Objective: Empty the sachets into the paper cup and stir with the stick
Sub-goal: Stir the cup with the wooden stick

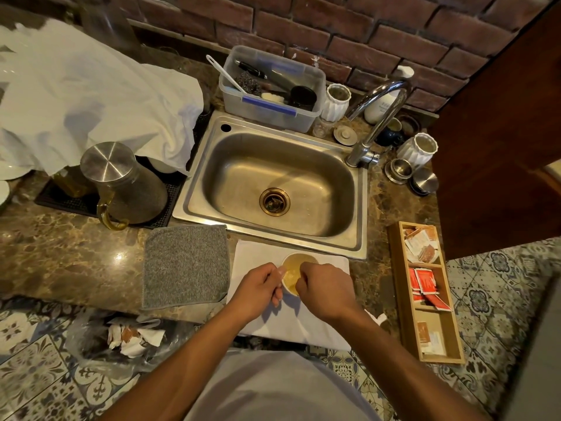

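Observation:
A white paper cup [292, 270] with pale yellow liquid stands on a white napkin [252, 256] at the counter's front edge, just below the sink. My left hand [259, 288] is wrapped around the cup's left side. My right hand [326, 288] hovers over the cup's right rim with fingers pinched together; whatever it pinches is hidden, and no stick is visible. Red sachets [425, 284] and white and brown sachets [420, 243] lie in a wooden organiser [397, 299] to the right.
A steel sink [273, 183] with tap [376, 123] lies behind the cup. A grey cloth [185, 265] is on the left, a steel-lidded jug [121, 183] beyond it. A bag with torn wrappers [127, 335] hangs below the counter edge. Jars and tins crowd the tap.

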{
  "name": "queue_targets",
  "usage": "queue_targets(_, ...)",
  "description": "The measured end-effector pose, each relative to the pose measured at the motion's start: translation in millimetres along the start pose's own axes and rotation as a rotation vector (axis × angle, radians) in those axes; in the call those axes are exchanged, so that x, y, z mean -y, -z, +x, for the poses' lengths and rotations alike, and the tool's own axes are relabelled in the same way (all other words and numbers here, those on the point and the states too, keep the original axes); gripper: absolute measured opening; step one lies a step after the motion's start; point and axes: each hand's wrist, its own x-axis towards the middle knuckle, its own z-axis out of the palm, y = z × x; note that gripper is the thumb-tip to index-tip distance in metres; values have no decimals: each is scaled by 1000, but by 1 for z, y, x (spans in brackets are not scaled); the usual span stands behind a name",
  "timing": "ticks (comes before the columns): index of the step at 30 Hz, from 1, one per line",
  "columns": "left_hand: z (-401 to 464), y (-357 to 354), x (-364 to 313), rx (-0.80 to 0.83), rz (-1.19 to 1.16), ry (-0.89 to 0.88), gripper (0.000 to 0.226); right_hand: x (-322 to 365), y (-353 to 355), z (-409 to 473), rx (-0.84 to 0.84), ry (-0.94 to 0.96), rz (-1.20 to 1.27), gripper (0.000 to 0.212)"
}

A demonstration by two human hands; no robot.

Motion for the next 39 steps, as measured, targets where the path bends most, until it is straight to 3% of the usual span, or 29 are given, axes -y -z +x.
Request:
queue_targets(5, 0, 1, -1, 0, 13, -9, 35, -6, 4, 2, -114, -32, -59, 30)
queue_targets(10, -1, 0, -2, 2, 25, -11, 36, -14, 1, 0, 5, -13, -11, 29)
queue_targets(14, -2, -1, -3, -5, 6, -4, 36, -23, 0, -2, -137, -23, -15, 31)
queue_targets(20, -3, -1, -7, -4, 23, -4, 36, -28, -4, -9, -41, 12, 39, 28)
queue_targets(23, -5, -2, -9, -12, 19, -3, 36, -30, -2, -10, -110, -66, 158, 25)
queue_targets(30, -7, -4, -9, -37, 6, 20, 37, -53, 6, -22, -322, -287, 711, 27)
queue_targets(34, -6, -4, -5, -46, 19, 27, 37, -79, 8, -42, -163, -255, 982, 30)
queue_targets(39, -6, -3, -5, -44, 35, 28, 36, -112, -7, -69, -45, -349, 958, 33)
